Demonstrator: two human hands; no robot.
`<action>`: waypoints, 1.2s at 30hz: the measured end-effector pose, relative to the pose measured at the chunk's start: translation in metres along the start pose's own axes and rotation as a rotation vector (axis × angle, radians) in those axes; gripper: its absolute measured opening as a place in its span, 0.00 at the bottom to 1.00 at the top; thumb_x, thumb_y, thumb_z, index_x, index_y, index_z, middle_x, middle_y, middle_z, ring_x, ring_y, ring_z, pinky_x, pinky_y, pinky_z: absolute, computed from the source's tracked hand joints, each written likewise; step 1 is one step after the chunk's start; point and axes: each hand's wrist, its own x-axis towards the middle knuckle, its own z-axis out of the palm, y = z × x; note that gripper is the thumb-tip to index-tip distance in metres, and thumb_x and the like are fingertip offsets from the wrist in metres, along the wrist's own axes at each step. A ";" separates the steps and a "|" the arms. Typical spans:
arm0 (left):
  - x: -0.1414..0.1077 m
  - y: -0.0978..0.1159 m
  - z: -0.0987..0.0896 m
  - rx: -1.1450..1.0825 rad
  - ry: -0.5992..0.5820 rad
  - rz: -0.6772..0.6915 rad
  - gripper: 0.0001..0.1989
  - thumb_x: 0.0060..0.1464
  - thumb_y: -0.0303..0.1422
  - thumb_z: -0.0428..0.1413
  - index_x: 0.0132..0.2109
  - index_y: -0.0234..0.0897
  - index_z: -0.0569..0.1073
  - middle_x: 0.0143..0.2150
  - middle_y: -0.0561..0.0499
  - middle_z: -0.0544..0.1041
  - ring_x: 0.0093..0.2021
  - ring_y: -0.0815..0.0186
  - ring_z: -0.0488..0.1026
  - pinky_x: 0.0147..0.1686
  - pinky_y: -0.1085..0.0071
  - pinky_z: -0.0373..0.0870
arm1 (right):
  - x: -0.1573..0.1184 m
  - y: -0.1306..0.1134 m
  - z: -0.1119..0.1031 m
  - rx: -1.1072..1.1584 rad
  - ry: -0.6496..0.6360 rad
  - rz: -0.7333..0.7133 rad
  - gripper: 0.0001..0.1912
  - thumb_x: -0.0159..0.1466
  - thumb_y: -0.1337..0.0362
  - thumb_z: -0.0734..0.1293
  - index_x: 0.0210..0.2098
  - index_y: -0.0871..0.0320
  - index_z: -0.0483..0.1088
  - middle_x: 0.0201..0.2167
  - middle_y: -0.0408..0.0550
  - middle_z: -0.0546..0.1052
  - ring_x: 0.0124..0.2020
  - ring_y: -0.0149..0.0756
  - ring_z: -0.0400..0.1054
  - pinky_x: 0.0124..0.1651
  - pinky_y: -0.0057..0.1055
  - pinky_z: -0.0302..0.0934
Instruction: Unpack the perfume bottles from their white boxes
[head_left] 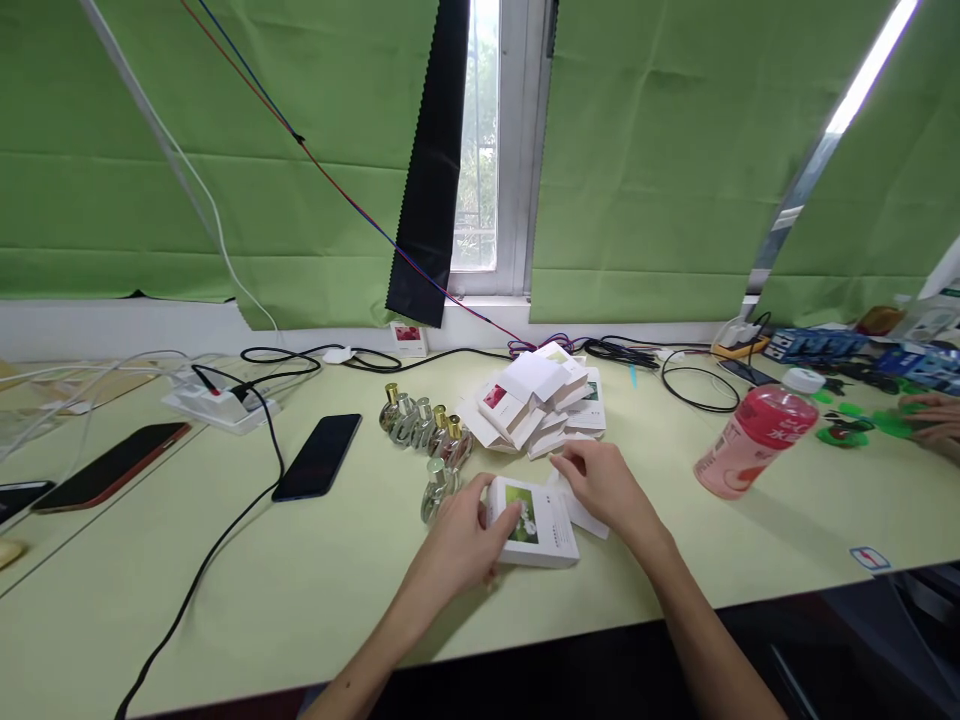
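Note:
My left hand [469, 530] grips the near left side of a small white carton [551, 530] with a green flower picture, its thumb on the picture. Close by on the right, my right hand [604, 485] has its fingers pinched at a white card piece [589, 517] that lies against the carton. Whether that piece is a flap of this carton or a separate one, I cannot tell. Just past my left hand stands a small glass perfume bottle [435, 490], with several more glass bottles [424, 428] in a row behind it. Beyond both hands is a heap of white cartons [525, 400].
A pink drink bottle [757, 435] stands to the right. Left are a black phone [319, 457], a red-edged phone [112, 467] and a power strip [221, 405] with a cable crossing the table. At far right, another person's hand [937, 418] is near green plastic parts [847, 430].

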 end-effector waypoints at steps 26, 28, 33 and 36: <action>-0.015 -0.040 0.022 0.164 0.367 0.094 0.25 0.56 0.46 0.54 0.58 0.41 0.67 0.31 0.50 0.78 0.33 0.55 0.77 0.31 0.66 0.66 | -0.031 0.017 0.014 0.637 -0.581 0.442 0.21 0.69 0.48 0.59 0.29 0.57 0.61 0.15 0.43 0.74 0.13 0.32 0.69 0.14 0.22 0.61; -0.014 -0.041 0.025 0.215 0.388 0.151 0.23 0.58 0.44 0.52 0.58 0.40 0.68 0.29 0.51 0.75 0.31 0.56 0.75 0.31 0.66 0.65 | -0.031 0.018 0.013 0.654 -0.582 0.459 0.20 0.71 0.50 0.57 0.29 0.57 0.60 0.14 0.44 0.73 0.13 0.32 0.69 0.13 0.21 0.60; -0.014 -0.047 0.034 0.236 0.395 0.302 0.21 0.61 0.41 0.49 0.59 0.39 0.67 0.35 0.48 0.76 0.32 0.60 0.74 0.31 0.68 0.67 | -0.033 0.018 0.014 0.681 -0.576 0.463 0.20 0.72 0.53 0.56 0.28 0.57 0.60 0.14 0.43 0.73 0.13 0.32 0.71 0.14 0.20 0.61; -0.016 -0.051 0.039 0.194 0.373 0.354 0.21 0.62 0.40 0.49 0.59 0.38 0.64 0.37 0.48 0.76 0.29 0.63 0.72 0.29 0.70 0.67 | -0.035 0.020 0.016 0.700 -0.570 0.460 0.19 0.73 0.54 0.55 0.28 0.57 0.60 0.14 0.42 0.73 0.13 0.33 0.71 0.14 0.21 0.61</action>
